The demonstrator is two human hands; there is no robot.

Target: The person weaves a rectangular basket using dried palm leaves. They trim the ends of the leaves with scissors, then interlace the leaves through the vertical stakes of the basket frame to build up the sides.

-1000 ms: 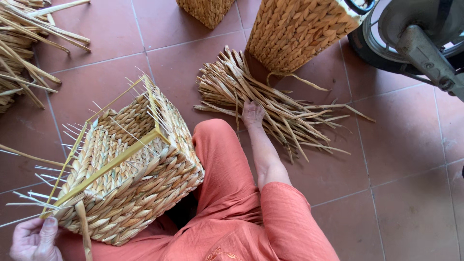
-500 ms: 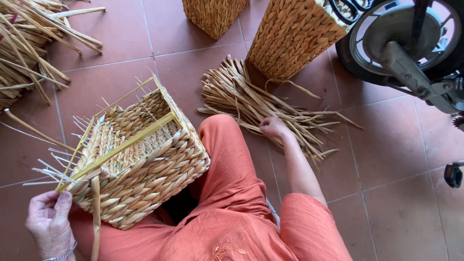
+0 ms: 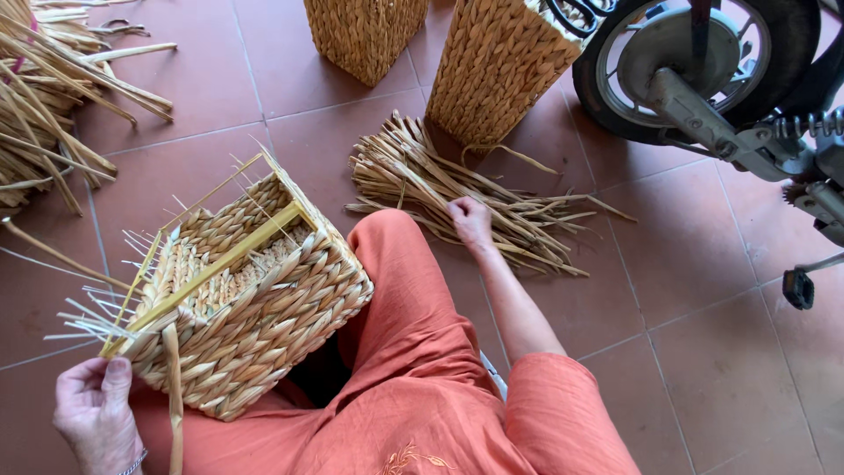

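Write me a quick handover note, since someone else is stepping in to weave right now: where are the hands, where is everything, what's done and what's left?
Left hand: at the near corner of the half-woven basket, fingers curled by a loose strand that hangs down there.
Right hand: reaching forward, resting on the pile of dried strands on the tile floor.
Basket lies tilted on its side against the lap, open mouth facing up-left.
Done: walls are woven most of the way.
Left: thin stakes stick out unwoven at the rim.
Two finished tall baskets stand behind the pile; more strands lie far left.
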